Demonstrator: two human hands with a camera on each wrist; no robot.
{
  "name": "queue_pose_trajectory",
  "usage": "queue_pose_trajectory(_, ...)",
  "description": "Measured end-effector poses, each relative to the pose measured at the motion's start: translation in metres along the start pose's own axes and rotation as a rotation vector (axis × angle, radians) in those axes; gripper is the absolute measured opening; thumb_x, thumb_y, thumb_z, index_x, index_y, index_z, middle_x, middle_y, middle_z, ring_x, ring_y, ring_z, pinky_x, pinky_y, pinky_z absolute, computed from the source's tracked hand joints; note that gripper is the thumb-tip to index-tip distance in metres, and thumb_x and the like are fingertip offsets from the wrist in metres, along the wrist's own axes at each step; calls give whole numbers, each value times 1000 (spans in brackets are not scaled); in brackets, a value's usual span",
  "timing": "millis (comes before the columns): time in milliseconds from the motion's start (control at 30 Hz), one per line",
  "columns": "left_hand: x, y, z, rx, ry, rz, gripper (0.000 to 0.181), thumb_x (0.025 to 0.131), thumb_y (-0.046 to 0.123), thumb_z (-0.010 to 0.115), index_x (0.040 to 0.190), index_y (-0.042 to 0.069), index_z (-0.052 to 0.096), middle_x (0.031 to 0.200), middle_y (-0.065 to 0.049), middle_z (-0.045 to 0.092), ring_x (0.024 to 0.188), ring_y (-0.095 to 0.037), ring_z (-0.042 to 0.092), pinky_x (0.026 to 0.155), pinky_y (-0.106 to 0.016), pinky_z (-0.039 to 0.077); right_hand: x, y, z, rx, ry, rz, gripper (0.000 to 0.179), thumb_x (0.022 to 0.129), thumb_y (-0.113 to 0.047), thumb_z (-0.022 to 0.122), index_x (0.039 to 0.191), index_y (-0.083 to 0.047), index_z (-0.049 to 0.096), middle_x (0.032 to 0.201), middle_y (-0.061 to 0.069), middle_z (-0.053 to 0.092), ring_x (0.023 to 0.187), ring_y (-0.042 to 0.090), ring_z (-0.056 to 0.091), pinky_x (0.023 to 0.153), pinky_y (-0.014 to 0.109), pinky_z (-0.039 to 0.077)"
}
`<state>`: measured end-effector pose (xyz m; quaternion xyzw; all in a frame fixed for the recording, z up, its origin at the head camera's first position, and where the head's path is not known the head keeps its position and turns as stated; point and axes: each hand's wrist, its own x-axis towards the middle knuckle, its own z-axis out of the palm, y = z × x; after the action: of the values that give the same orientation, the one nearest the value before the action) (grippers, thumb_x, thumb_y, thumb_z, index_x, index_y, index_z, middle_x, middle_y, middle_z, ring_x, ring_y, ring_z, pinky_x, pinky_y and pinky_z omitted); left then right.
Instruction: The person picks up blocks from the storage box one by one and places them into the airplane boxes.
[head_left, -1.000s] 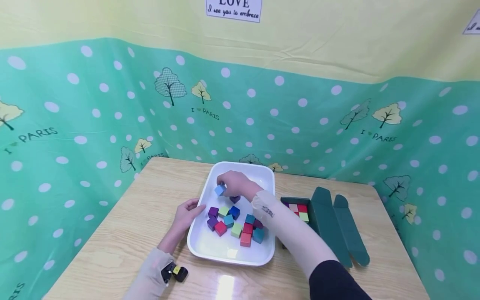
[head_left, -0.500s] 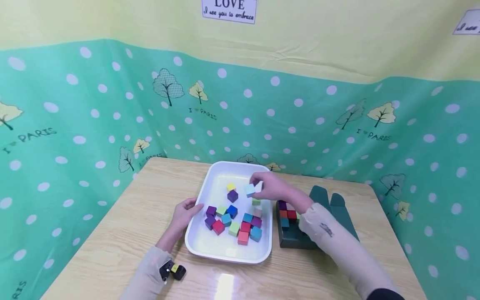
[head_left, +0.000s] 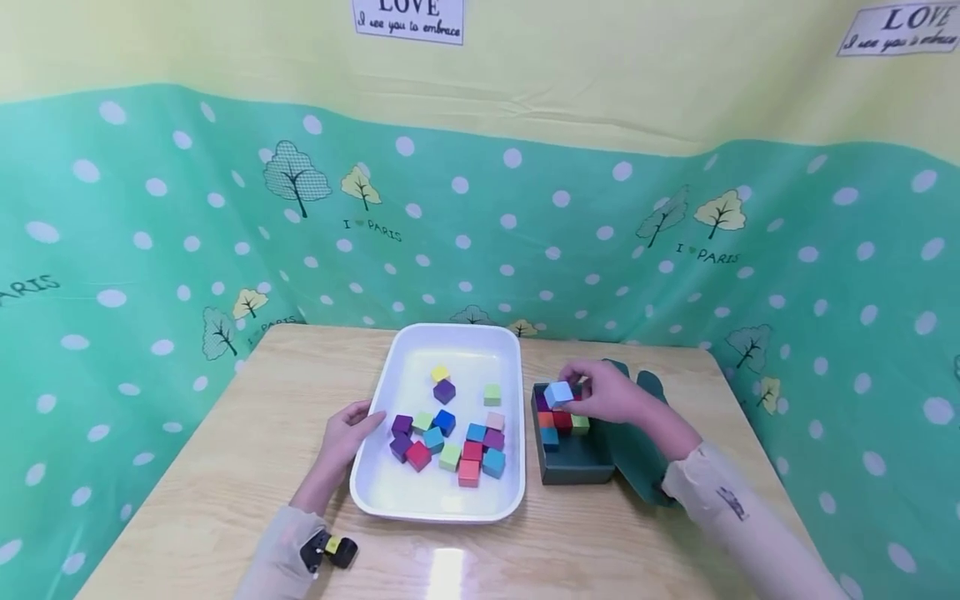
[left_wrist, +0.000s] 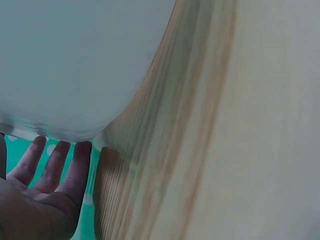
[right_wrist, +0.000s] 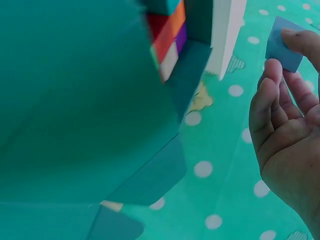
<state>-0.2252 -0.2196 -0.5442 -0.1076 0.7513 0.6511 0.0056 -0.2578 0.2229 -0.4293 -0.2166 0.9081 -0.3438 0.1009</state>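
My right hand (head_left: 609, 392) pinches a light blue cube (head_left: 558, 394) between thumb and fingertips, over the far end of a dark green box (head_left: 577, 472). In the right wrist view the light blue cube (right_wrist: 285, 42) shows clear of the box's wall. Inside the box, several coloured cubes fill the far and left parts, including a red cube (head_left: 562, 422) and a teal cube (head_left: 550, 439). My left hand (head_left: 348, 432) holds the left rim of a white tray (head_left: 435, 510), thumb over the rim. Its fingers (left_wrist: 52, 167) touch the tray's outer wall in the left wrist view.
Several loose cubes lie in the tray, among them a yellow cube (head_left: 440, 373) and a green cube (head_left: 492, 394). The box's open lid (head_left: 637, 454) spreads to its right on the wooden table (head_left: 225, 467). A dotted curtain (head_left: 420, 250) hangs behind.
My right hand has carried the light blue cube from the tray rightward to over the green box. My left hand stays at the tray's rim. The head view has shifted right.
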Motion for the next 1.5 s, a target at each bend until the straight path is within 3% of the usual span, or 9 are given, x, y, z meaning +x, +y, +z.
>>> queue_pose_trajectory(367, -3, -1, -1, -33, -2, -18, 57, 88, 27, 74, 132, -3, 53, 124, -23, 60, 100, -26, 64, 79, -27, 58, -25, 22, 9, -18, 9, 98, 30, 79, -16, 81, 103, -14, 64, 93, 1, 59, 55, 17, 50, 49, 29, 47)
queue_pose_trajectory(633, -1, -2, 0, -35, 12, -16, 54, 87, 27, 75, 129, -2, 56, 121, -23, 61, 97, -25, 65, 78, -27, 58, -23, 29, 22, -95, -13, 151, 30, 76, -22, 85, 98, -15, 67, 90, -2, 61, 81, 17, 55, 68, 30, 53)
queue_pose_trajectory(933, -1, -2, 0, -42, 6, -27, 56, 88, 27, 74, 132, -1, 54, 125, -23, 59, 102, -27, 63, 80, -28, 57, -19, 30, 33, -137, -29, 223, 27, 72, -21, 88, 93, -17, 71, 86, -5, 64, 80, 15, 57, 71, 31, 56)
queue_pose_trajectory(1067, 0, -2, 0, -42, 6, -21, 55, 88, 27, 74, 132, -1, 54, 124, -23, 60, 101, -26, 64, 79, -27, 58, -18, 29, 36, -208, -16, 220, 29, 71, -22, 89, 94, -18, 73, 84, -6, 62, 78, 15, 55, 70, 29, 55)
queue_pose_trajectory(1367, 0, -4, 1, -44, 15, -3, 51, 88, 25, 74, 128, -2, 57, 123, -25, 60, 98, -25, 65, 78, -28, 58, -20, 24, 46, -385, 23, 217, 34, 69, -31, 89, 98, -18, 77, 65, -9, 56, 64, 14, 51, 53, 27, 44)
queue_pose_trajectory(1500, 0, -3, 1, -45, 15, -3, 52, 88, 25, 74, 129, -2, 56, 123, -25, 60, 99, -26, 64, 78, -27, 58, -22, 23, 53, -460, 57, 209, 34, 69, -34, 89, 97, -18, 77, 68, -8, 61, 62, 12, 51, 54, 27, 47)
